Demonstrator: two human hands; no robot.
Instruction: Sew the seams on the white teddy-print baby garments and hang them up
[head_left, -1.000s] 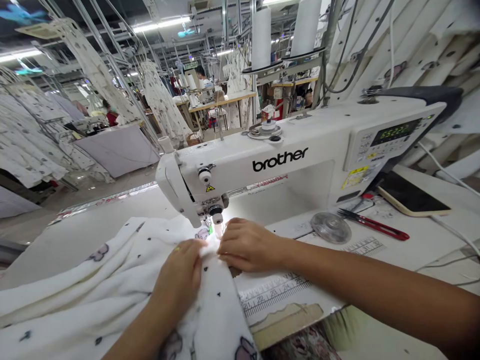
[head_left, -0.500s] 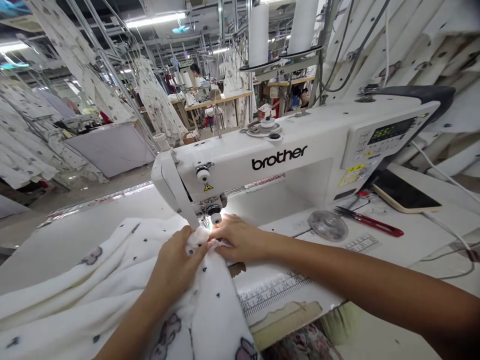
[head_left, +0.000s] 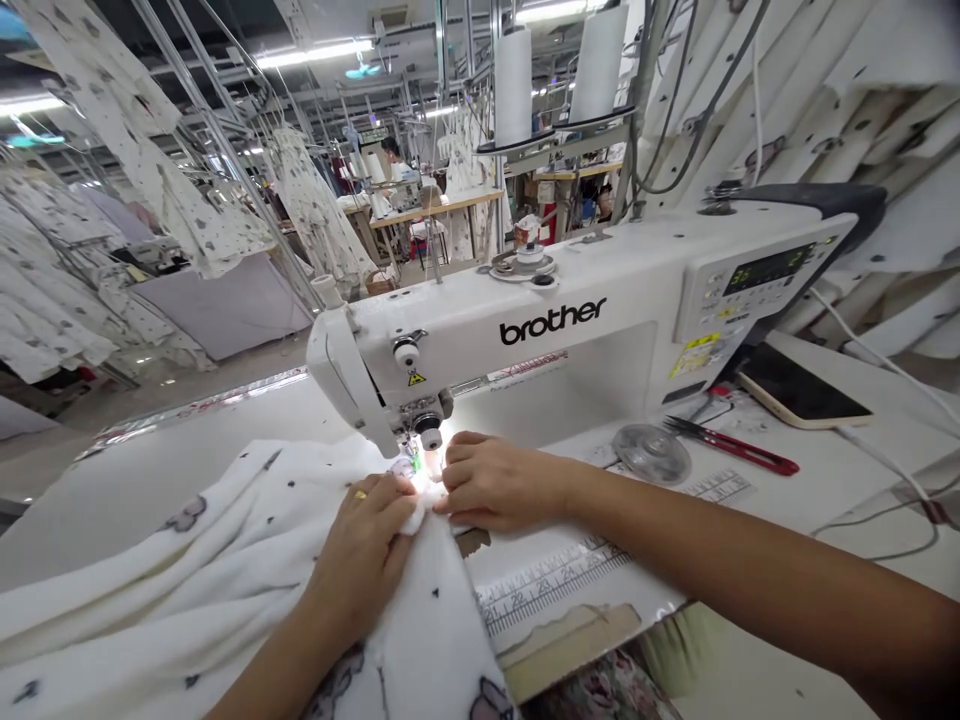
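Note:
White printed fabric (head_left: 247, 530) with small dark marks and mauve figures spreads over the sewing machine (head_left: 555, 330) bed and down its front edge. My left hand (head_left: 367, 545), a ring on one finger, presses and pinches a fold of it just in front of the lit needle and presser foot (head_left: 417, 455). On the other side of the needle, my right hand (head_left: 506, 485) has its fingers curled together at the fabric's edge. The fingertips of both hands nearly meet there. Glare from the lamp washes out the cloth at the needle.
Right of my forearm lie a clear round disc (head_left: 651, 453), red-handled thread snips (head_left: 735, 445) and a phone (head_left: 806, 385) with a cable. A printed ruler (head_left: 540, 590) runs along the table front. Thread cones (head_left: 514, 90) stand above; garments hang around, and a person sits farther back.
My left hand has shifted its hold, its fingers now lying flatter over the fold. My right hand has drawn slightly right of the needle, fingers more curled. The machine's display reads differently.

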